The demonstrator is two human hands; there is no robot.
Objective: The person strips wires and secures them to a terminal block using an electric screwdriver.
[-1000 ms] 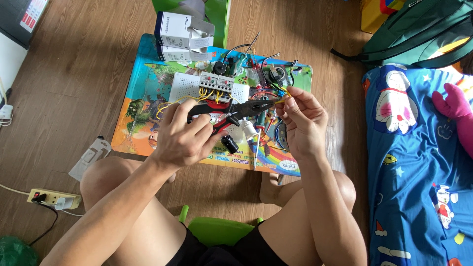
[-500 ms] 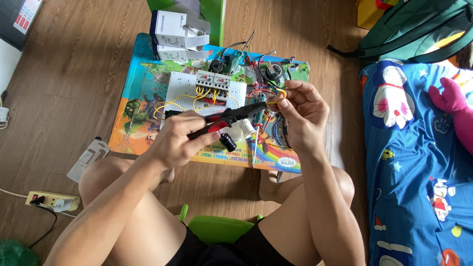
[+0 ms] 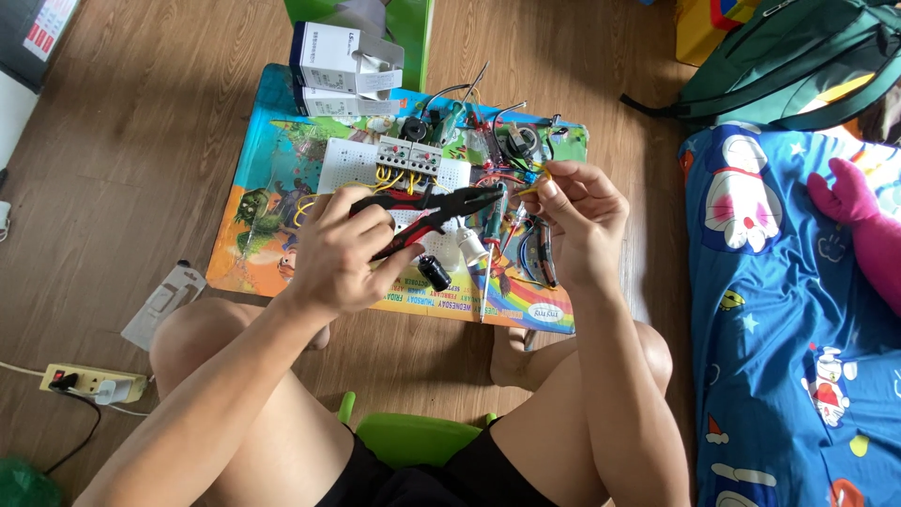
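Pliers with red-and-black handles [image 3: 427, 214], gripped in the closed left hand [image 3: 343, 249], have swung their nose over the white breadboard [image 3: 361, 167] on the colourful tabletop [image 3: 258, 202] toward the thin yellow wire [image 3: 533, 185] pinched by the right hand [image 3: 582, 216].

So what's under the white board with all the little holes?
The white board lies on a small colourful picture table, with wood floor beneath that. The left hand, holding red and black pliers, covers the board's near part, so what lies there is hidden.
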